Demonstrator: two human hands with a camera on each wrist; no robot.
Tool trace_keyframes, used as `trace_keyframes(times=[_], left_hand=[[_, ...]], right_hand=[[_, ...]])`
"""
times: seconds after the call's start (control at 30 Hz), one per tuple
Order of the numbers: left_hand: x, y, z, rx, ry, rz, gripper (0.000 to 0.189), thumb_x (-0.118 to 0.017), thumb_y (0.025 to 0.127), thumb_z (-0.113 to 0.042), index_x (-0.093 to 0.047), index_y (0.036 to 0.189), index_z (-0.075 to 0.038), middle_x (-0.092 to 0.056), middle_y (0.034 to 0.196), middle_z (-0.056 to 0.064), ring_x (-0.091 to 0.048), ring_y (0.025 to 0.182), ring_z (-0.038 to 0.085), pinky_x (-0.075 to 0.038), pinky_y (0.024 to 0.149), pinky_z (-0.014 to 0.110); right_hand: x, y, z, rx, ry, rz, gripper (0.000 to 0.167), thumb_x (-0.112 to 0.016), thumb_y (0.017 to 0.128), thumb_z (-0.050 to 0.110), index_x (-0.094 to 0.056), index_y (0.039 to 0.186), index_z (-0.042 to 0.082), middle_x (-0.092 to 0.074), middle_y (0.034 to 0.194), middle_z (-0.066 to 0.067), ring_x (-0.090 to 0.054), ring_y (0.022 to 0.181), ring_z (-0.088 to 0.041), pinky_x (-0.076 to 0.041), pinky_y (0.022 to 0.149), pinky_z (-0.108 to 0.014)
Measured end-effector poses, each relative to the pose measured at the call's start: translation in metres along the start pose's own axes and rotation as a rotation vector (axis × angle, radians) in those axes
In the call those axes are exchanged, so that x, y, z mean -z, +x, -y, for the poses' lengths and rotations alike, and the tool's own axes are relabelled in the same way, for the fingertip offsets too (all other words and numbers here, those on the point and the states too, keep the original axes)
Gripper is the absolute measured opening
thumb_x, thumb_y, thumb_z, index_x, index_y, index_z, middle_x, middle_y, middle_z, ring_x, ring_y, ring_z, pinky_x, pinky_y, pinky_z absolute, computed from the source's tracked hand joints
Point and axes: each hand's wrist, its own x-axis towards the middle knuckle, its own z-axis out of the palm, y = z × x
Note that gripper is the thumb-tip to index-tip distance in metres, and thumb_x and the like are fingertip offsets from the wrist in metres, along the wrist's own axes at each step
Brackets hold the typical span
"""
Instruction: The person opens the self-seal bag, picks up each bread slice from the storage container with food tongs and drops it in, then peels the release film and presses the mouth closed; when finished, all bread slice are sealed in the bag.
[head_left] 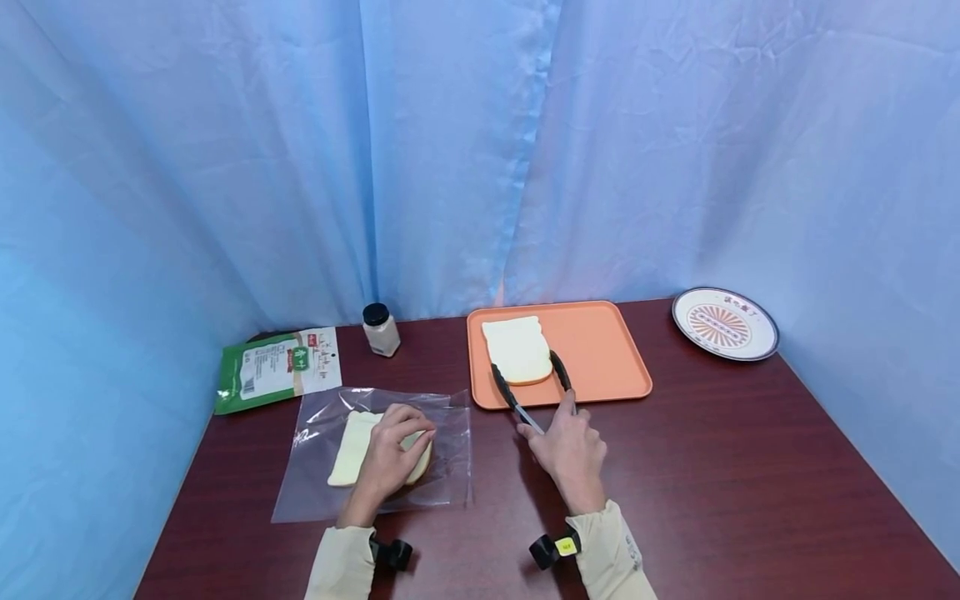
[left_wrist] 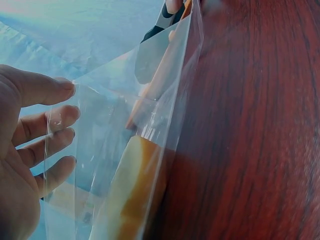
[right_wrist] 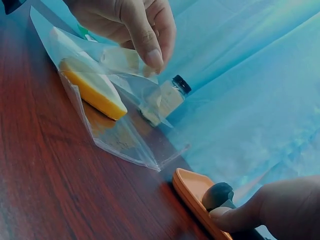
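Observation:
My left hand (head_left: pixel 395 444) pinches the upper layer of a clear plastic bag (head_left: pixel 300 492) between thumb and fingertips, lifting it into a peak. Inside lies a slice of bread (head_left: pixel 351 454), partly hidden behind the hand; its brown crust shows in the left wrist view. My right hand (head_left: pixel 572 446) grips a pair of tongs (head_left: pixel 529 419) with black tips. The spread tips stand on either side of another bread slice (head_left: pixel 517 350), which lies flat on an orange tray (head_left: pixel 600 358). In the right wrist view that slice is out of sight.
A green and white food packet (head_left: pixel 279 369) lies at the back left, touching the bag's far edge. Beside it stands a small jar (head_left: pixel 381 329) with a black lid. A patterned plate (head_left: pixel 725 325) sits at the back right. Blue curtains (head_left: pixel 450 150) border the table.

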Motion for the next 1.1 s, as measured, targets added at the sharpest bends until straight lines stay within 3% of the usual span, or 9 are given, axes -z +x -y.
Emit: trace_keyframes(times=[0.33, 0.8, 1.1], left_hand=[[0.001, 0.001, -0.001, 0.012, -0.009, 0.005, 0.012, -0.081, 0.075, 0.005, -0.077, 0.08, -0.005, -0.067, 0.08, 0.001, -0.059, 0.085, 0.017, -0.049, 0.074, 0.029], [0.004, 0.001, -0.003, 0.034, 0.005, 0.019, 0.011, -0.081, 0.076, 0.003, -0.077, 0.081, -0.005, -0.067, 0.081, 0.001, -0.058, 0.085, 0.016, -0.05, 0.074, 0.03], [0.003, 0.001, -0.003, 0.039, 0.003, 0.021, 0.011, -0.082, 0.076, 0.004, -0.078, 0.081, -0.005, -0.067, 0.081, 0.001, -0.058, 0.085, 0.016, -0.05, 0.074, 0.03]], right_hand=[[-0.002, 0.006, 0.0, 0.006, -0.007, 0.01, 0.102, -0.075, 0.08, 0.057, -0.031, 0.151, 0.0, -0.062, 0.108, -0.03, -0.065, 0.076, -0.046, -0.053, 0.06, -0.052], [0.0, 0.01, -0.007, 0.079, -0.025, -0.032, 0.085, -0.075, 0.082, 0.051, -0.042, 0.139, -0.002, -0.064, 0.096, -0.03, -0.066, 0.071, -0.046, -0.052, 0.056, -0.051], [0.003, 0.014, -0.02, 0.111, -0.033, -0.055, 0.082, -0.074, 0.084, 0.051, -0.045, 0.143, 0.003, -0.066, 0.089, -0.027, -0.065, 0.068, -0.047, -0.049, 0.052, -0.05]])
